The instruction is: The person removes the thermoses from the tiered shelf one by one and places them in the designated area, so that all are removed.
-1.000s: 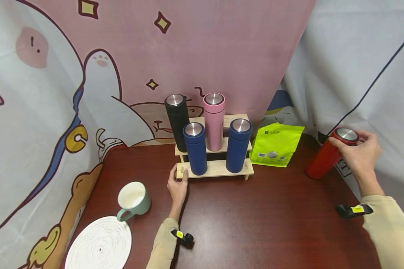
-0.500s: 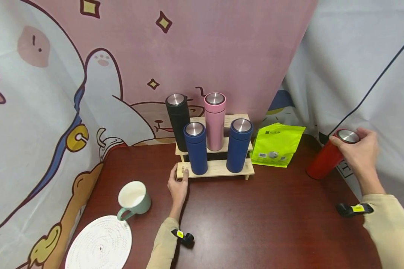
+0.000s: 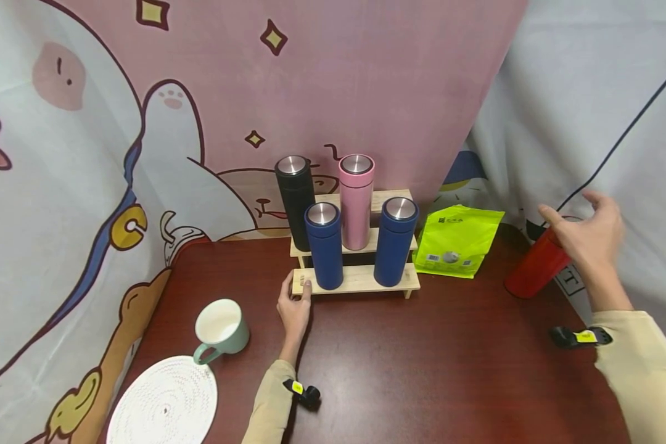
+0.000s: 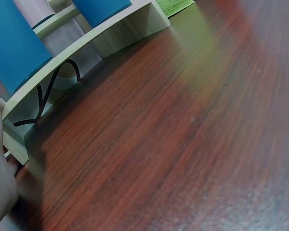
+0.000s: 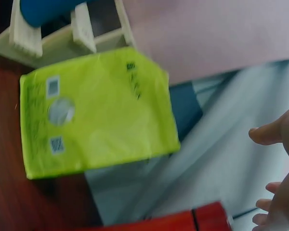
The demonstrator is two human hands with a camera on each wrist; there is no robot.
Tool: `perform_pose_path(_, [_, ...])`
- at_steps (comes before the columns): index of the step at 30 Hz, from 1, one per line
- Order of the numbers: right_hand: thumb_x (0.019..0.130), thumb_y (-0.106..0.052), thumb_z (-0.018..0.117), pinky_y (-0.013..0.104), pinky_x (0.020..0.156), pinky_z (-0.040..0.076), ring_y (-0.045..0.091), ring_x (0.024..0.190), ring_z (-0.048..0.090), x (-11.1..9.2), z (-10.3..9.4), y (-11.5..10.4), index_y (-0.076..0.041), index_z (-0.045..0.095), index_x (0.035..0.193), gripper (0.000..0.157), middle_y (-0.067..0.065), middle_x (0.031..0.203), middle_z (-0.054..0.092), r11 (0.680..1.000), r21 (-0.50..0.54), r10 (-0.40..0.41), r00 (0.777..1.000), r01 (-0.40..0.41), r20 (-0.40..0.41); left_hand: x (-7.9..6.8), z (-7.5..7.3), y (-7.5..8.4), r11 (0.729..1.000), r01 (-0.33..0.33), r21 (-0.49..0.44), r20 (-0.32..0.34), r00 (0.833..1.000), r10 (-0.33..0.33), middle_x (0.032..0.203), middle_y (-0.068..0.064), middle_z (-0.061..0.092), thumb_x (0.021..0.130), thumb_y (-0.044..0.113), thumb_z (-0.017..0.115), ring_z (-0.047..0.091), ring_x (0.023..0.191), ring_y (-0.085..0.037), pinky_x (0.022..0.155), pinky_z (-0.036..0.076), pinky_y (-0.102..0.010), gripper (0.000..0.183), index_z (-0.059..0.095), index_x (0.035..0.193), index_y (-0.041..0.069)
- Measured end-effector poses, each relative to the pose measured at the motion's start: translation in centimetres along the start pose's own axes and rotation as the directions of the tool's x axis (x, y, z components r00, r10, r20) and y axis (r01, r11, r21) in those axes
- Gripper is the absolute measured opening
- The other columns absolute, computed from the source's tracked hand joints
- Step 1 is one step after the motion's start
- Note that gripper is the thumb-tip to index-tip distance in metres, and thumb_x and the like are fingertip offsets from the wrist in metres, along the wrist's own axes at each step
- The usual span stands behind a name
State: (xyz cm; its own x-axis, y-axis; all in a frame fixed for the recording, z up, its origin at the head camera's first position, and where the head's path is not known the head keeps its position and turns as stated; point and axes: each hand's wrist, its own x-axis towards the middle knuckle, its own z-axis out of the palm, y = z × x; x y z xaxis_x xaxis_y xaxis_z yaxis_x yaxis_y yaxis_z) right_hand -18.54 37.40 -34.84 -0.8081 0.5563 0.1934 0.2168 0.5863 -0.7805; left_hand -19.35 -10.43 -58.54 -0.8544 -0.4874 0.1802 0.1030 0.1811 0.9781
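Observation:
In the head view my left hand (image 3: 294, 312) holds the left end of the tiered wooden stand (image 3: 357, 283), thumb over its front board. Two blue thermos flasks (image 3: 327, 259) stand on that lowest board. A black flask (image 3: 296, 203) and a pink flask (image 3: 356, 213) stand on the tier behind. At the far right my right hand (image 3: 594, 243) hovers over the top of a red thermos flask (image 3: 533, 268), partly covering it. The right wrist view has this hand (image 5: 282, 178) with fingers spread, apart from the red flask (image 5: 183, 221).
A bright green pouch (image 3: 457, 240) leans at the back, right of the stand. On the left are a pale green mug (image 3: 230, 336) and a round white woven mat (image 3: 163, 404). Printed cloth walls border the table, and a dark cord (image 3: 633, 129) hangs at the right.
My right hand has let go of the red flask's lid, its fingers spreading and lifting slightly. The red flask stays in place. My left hand keeps its hold on the stand.

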Motion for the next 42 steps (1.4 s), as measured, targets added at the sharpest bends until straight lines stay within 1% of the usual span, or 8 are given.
perform_pose_path(2, [0.091, -0.046, 0.067, 0.047, 0.123, 0.023, 0.033, 0.15, 0.029, -0.4, 0.2, -1.0, -0.009, 0.035, 0.157, 0.083, 0.014, 0.164, 0.031, 0.999, 0.014, -0.033, 0.999, 0.033, 0.0, 0.0, 0.0, 0.1, 1.0, 0.003, 0.003, -0.002, 1.0, -0.003, 0.121, -0.008, 0.073, 0.091, 0.02, 0.077, 0.065, 0.099, -0.018, 0.076, 0.049, -0.018, 0.051, 0.062, 0.139, 0.015])
perform_pose_path(6, [0.092, -0.047, 0.066, 0.048, 0.124, 0.022, 0.031, 0.152, 0.027, -1.3, 0.6, -2.8, -0.009, 0.034, 0.158, 0.083, 0.012, 0.165, 0.03, 0.997, 0.046, -0.07, 0.997, 0.069, 0.032, 0.0, -0.1, 0.1, 1.0, 0.007, 0.004, -0.001, 1.0, -0.007, 0.123, -0.007, 0.073, 0.091, 0.02, 0.077, 0.065, 0.102, -0.019, 0.077, 0.049, -0.021, 0.052, 0.062, 0.14, 0.014])
perform_pose_path(11, [0.092, -0.049, 0.066, 0.046, 0.123, 0.024, 0.029, 0.153, 0.028, -2.4, 1.1, -4.7, -0.011, 0.034, 0.158, 0.083, 0.011, 0.165, 0.032, 0.993, 0.072, -0.102, 0.992, 0.097, 0.077, -0.1, -0.1, 0.2, 1.0, 0.008, -0.01, 0.005, 1.0, -0.008, 0.122, -0.008, 0.073, 0.091, 0.02, 0.077, 0.066, 0.102, -0.019, 0.076, 0.049, -0.018, 0.052, 0.062, 0.14, 0.013])
perform_pose_path(16, [0.093, -0.047, 0.067, 0.045, 0.124, 0.022, 0.028, 0.153, 0.028, -3.3, 1.8, -6.7, -0.011, 0.034, 0.158, 0.082, 0.011, 0.164, 0.035, 0.983, 0.116, -0.153, 0.982, 0.14, 0.108, -0.2, -0.1, 0.3, 1.0, -0.001, -0.016, 0.007, 1.0, 0.001, 0.122, -0.01, 0.073, 0.091, 0.019, 0.077, 0.067, 0.104, -0.02, 0.076, 0.049, -0.018, 0.052, 0.062, 0.14, 0.011])
perform_pose_path(24, [0.093, -0.043, 0.069, 0.043, 0.125, 0.021, 0.028, 0.153, 0.027, -4.4, 3.2, -9.7, -0.011, 0.032, 0.158, 0.082, 0.012, 0.164, 0.034, 0.956, 0.205, -0.245, 0.957, 0.211, 0.157, -0.1, -0.1, 0.1, 1.0, 0.005, -0.008, 0.005, 1.0, -0.005, 0.121, -0.008, 0.074, 0.091, 0.021, 0.077, 0.066, 0.101, -0.018, 0.077, 0.05, -0.02, 0.051, 0.062, 0.139, 0.015])
perform_pose_path(28, [0.093, -0.042, 0.07, 0.041, 0.125, 0.022, 0.028, 0.153, 0.029, -5.0, 4.0, -10.9, -0.01, 0.034, 0.157, 0.08, 0.012, 0.163, 0.035, 0.938, 0.241, -0.29, 0.943, 0.247, 0.163, -0.1, -0.1, 0.1, 1.0, 0.003, -0.024, 0.007, 1.0, -0.003, 0.118, -0.009, 0.075, 0.091, 0.02, 0.077, 0.067, 0.096, -0.019, 0.073, 0.05, -0.019, 0.051, 0.062, 0.14, 0.013])
perform_pose_path(37, [0.093, -0.04, 0.071, 0.046, 0.124, 0.023, 0.03, 0.153, 0.028, -6.1, 6.3, -13.8, -0.01, 0.032, 0.158, 0.083, 0.012, 0.164, 0.033, 0.915, 0.289, -0.347, 0.914, 0.281, 0.21, -0.1, 0.0, 0.1, 1.0, -0.018, -0.009, 0.003, 1.0, 0.018, 0.116, -0.009, 0.075, 0.091, 0.018, 0.077, 0.066, 0.09, -0.014, 0.07, 0.049, -0.018, 0.051, 0.061, 0.14, 0.012])
perform_pose_path(42, [0.091, -0.04, 0.074, 0.045, 0.123, 0.024, 0.029, 0.153, 0.028, -6.8, 7.6, -15.5, -0.009, 0.032, 0.158, 0.084, 0.012, 0.164, 0.033, 0.903, 0.309, -0.377, 0.896, 0.299, 0.236, -0.1, 0.0, 0.1, 1.0, -0.031, 0.0, -0.002, 1.0, 0.031, 0.116, -0.011, 0.075, 0.091, 0.017, 0.076, 0.067, 0.092, -0.017, 0.071, 0.05, -0.019, 0.051, 0.061, 0.139, 0.01])
